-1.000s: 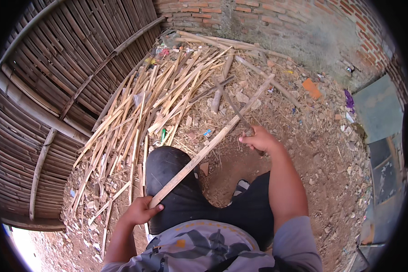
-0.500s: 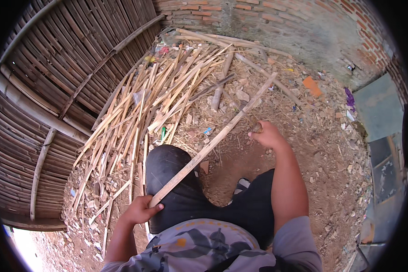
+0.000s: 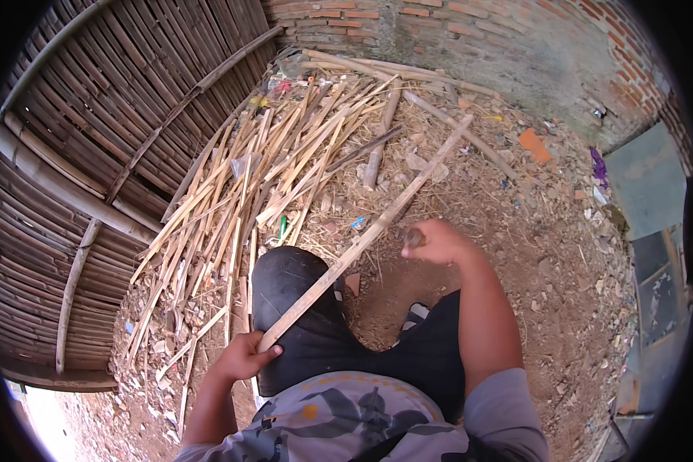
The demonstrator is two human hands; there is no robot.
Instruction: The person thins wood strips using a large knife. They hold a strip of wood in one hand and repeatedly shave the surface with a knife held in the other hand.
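Observation:
My left hand is closed around the near end of a long, pale bamboo strip. The strip lies across my dark-trousered right-bent knee area and slants away to the far right, its far end over the debris. My right hand is closed in a fist beside the strip's middle, on its right. A short, brown, rounded handle pokes out of that fist; whatever tool it belongs to cannot be made out. A narrow gap shows between this fist and the strip.
Many split bamboo strips lie heaped at the left. Thicker poles rest beyond, near a brick wall. A bamboo-slat wall stands left. Grey panels lean at right. Rubble and litter cover the dirt floor.
My right hand has moved left and slightly nearer, closer to the bamboo strip. My left hand keeps its grip on the strip's near end.

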